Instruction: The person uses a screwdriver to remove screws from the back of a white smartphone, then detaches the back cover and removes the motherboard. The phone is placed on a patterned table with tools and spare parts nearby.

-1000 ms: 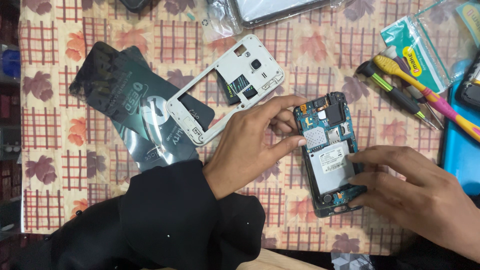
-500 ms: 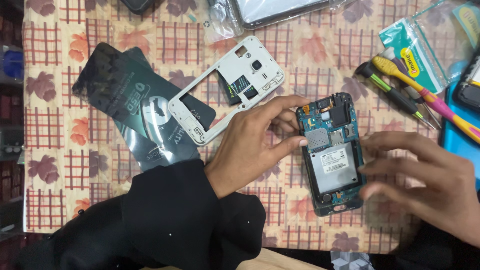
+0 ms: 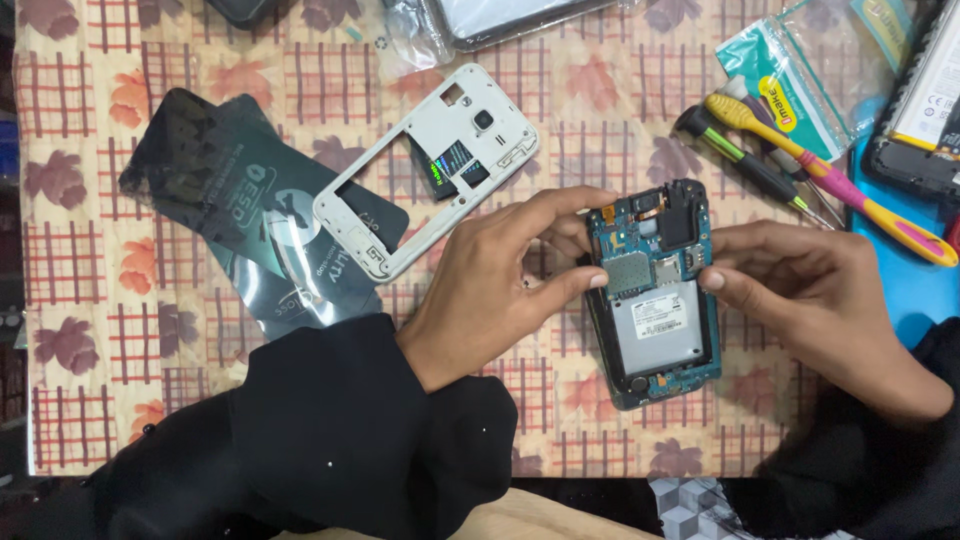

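An opened phone (image 3: 655,300) lies face down on the patterned cloth, its blue circuit board and silver battery bay exposed. My left hand (image 3: 500,285) pinches its upper left edge with thumb and fingers. From the right, my right hand (image 3: 810,300) grips the phone's right edge, thumb tip on the board near the card slots. Both sleeves are black.
A white phone middle frame (image 3: 400,190) rests on a dark anti-static bag (image 3: 230,210) to the left. Screwdrivers and a yellow-pink tool (image 3: 800,165) lie at the upper right beside a teal packet (image 3: 790,70), a blue mat (image 3: 900,280) and a battery (image 3: 935,90).
My right hand has moved up from the phone's lower right to its upper right edge. The left hand keeps its hold, and the phone has stayed in place.
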